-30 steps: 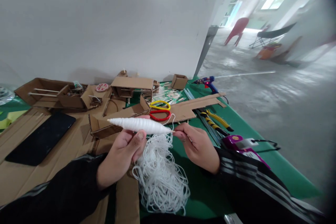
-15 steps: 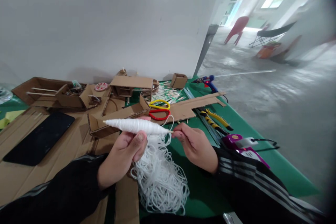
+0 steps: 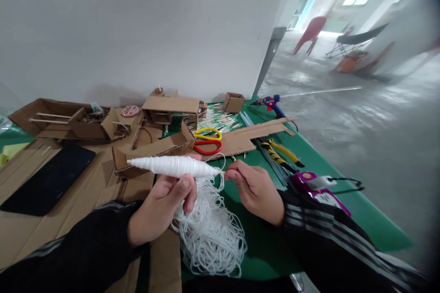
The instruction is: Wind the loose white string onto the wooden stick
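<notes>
A thin wooden stick wound thickly with white string, a spindle shape (image 3: 172, 165), lies level between my hands. Around its middle from below, my left hand (image 3: 175, 197) is closed, thumb in front and fingertips behind. My right hand (image 3: 252, 187) pinches the bare right tip of the stick between thumb and forefinger. A short loop of string rises near that tip. Below the spindle a loose heap of white string (image 3: 215, 238) spreads over the green table and a cardboard strip.
Scissors (image 3: 208, 146) with red and yellow handles lie ahead of my hands, beside a cardboard tray (image 3: 118, 169). Yellow-black pliers (image 3: 285, 153), a purple device (image 3: 304, 181) and a glue gun (image 3: 273, 103) are at right. A black tablet (image 3: 48, 181) rests on cardboard at left.
The spindle has shifted slightly left and sits more level, with my left hand's fingers moved a little along it. My right hand keeps its pinch. The whole view has tipped slightly.
</notes>
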The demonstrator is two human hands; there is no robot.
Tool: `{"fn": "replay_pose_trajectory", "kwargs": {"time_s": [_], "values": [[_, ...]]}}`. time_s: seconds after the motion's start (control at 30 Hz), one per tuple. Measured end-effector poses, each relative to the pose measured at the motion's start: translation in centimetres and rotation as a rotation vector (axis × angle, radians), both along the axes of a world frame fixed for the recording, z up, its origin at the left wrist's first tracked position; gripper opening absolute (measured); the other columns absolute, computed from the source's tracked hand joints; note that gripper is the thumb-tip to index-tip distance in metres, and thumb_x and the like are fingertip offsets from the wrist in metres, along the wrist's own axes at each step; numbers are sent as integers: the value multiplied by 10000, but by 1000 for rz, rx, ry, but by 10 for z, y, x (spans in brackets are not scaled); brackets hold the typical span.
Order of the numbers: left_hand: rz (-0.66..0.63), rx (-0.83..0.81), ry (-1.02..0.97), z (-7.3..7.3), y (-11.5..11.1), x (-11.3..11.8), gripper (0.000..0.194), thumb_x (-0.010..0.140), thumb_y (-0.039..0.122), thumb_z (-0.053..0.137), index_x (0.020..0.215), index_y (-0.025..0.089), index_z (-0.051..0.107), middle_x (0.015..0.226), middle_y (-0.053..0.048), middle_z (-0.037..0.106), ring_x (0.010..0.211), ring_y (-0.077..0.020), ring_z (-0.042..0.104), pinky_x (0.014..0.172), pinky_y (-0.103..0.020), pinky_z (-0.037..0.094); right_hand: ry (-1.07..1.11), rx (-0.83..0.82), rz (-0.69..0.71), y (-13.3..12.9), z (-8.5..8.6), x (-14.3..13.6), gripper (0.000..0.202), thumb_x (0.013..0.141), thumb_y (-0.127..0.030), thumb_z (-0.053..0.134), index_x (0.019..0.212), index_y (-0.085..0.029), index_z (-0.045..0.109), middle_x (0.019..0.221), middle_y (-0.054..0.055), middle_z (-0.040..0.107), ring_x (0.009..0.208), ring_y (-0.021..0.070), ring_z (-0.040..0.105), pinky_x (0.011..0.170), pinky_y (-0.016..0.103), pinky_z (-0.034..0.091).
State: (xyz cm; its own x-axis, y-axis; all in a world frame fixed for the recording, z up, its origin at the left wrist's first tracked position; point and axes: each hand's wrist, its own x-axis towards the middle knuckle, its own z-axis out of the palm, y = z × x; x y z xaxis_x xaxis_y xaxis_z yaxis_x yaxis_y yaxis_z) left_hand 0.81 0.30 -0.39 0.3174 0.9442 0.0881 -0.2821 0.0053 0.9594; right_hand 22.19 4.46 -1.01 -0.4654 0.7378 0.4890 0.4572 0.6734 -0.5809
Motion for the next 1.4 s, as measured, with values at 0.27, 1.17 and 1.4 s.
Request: {"fn": "replay_pose_trajectory", "kwargs": {"time_s": [0.27, 1.17, 1.4], "values": [[34, -13, 9, 1, 1, 1, 432, 950, 389, 461, 1327, 180, 422, 549, 57, 471, 474, -73, 367, 483, -213, 307, 65, -101, 36, -6, 0, -2, 54, 924, -247, 478, 936, -196, 468, 684, -14, 543, 548, 112, 485, 507, 209, 379], [63, -39, 64, 0, 0, 2, 394, 924, 355, 526, 1259, 175, 423, 573, 56, 519, 538, -87, 466, 573, -237, 393, -14, -73, 22, -6, 1, -2, 73, 941, -229, 428, 886, -204, 469, 649, -12, 551, 528, 118, 488, 524, 227, 382], [74, -53, 77, 5, -1, 4, 417, 894, 381, 564, 1243, 181, 456, 581, 47, 543, 568, -104, 490, 591, -245, 400, -32, -109, 48, -6, 1, -3, 131, 962, -262, 384, 913, -196, 486, 622, -18, 524, 514, 123, 483, 511, 237, 368]]}}
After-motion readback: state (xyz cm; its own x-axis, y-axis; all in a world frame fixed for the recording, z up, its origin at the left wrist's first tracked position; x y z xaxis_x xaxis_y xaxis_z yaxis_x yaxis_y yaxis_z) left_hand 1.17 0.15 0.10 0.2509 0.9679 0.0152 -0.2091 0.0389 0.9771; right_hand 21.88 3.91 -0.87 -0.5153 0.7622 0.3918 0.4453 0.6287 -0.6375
